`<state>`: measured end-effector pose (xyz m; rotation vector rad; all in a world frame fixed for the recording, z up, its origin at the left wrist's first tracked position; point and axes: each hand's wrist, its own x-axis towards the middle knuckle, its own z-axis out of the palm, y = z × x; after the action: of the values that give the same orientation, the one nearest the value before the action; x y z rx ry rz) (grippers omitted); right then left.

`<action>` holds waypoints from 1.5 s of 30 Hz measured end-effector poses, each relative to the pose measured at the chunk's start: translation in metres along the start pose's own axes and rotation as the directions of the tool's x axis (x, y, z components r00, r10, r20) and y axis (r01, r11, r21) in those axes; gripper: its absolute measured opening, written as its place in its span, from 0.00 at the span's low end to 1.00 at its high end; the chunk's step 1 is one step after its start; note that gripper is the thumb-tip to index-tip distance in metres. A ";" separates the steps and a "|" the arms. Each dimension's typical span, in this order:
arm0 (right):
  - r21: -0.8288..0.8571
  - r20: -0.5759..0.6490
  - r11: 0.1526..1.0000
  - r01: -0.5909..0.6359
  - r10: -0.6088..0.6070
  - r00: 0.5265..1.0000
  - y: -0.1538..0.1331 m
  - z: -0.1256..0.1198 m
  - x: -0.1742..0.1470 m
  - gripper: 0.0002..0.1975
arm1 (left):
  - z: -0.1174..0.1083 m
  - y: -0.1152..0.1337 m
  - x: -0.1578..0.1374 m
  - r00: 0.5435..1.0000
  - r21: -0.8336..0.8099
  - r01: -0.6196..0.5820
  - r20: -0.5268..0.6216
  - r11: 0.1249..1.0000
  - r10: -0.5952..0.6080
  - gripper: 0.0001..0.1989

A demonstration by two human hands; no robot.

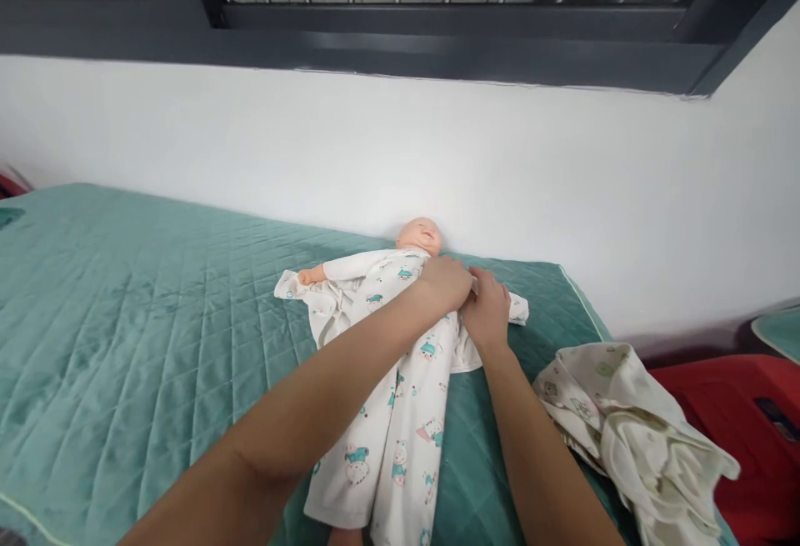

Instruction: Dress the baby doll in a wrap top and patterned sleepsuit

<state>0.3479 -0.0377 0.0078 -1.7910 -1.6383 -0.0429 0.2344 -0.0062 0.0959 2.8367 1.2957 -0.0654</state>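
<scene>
A baby doll [418,234] lies on its back with its head against the wall. White trousers [400,438] with a cartoon print cover its legs and front, and a foot shows at the hem. Its arm on the left, in a plain white sleeve, stretches outward over a spread printed baby shirt [331,313]. My left hand [447,281] is closed at the doll's shoulder on the right, fingers bent over the cloth. Touching it, my right hand [487,309] grips the shirt sleeve, whose cuff [518,309] sticks out beyond. The doll's arm there is hidden by my hands.
A green quilted cover [187,321] lies under the doll, up to the white wall [312,146]. A crumpled printed cloth [637,438] rests at the right edge, beside a red plastic object [737,421]. A dark-framed barred window [400,37] is above.
</scene>
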 end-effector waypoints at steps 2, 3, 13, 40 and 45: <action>0.000 0.012 1.000 0.012 -0.012 1.000 0.002 0.001 -0.001 0.21 | 0.004 0.010 0.011 0.999 0.019 0.049 0.012 0.999 -0.049 0.17; -0.005 0.020 1.000 0.020 -0.019 1.000 0.003 0.002 -0.002 0.21 | 0.007 0.014 0.015 0.997 0.032 0.076 0.016 0.997 -0.077 0.19; 0.022 -0.031 1.000 -0.011 0.011 0.999 0.011 0.006 0.001 0.18 | 0.027 0.022 0.015 0.978 0.135 0.203 -0.076 0.970 -0.194 0.21; 0.173 -0.046 0.966 -0.194 0.204 0.978 0.026 0.008 0.005 0.19 | 0.017 -0.004 0.041 0.986 0.102 -0.043 0.163 0.994 0.026 0.20; 0.171 -0.012 0.928 -0.331 0.338 0.941 0.032 0.005 0.007 0.19 | 0.004 -0.021 0.036 0.987 0.151 -0.016 0.162 0.988 -0.009 0.23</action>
<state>0.3751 -0.0279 -0.0080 -1.8994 -1.2479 0.2055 0.2418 0.0345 0.0903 2.8835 1.3042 -0.4036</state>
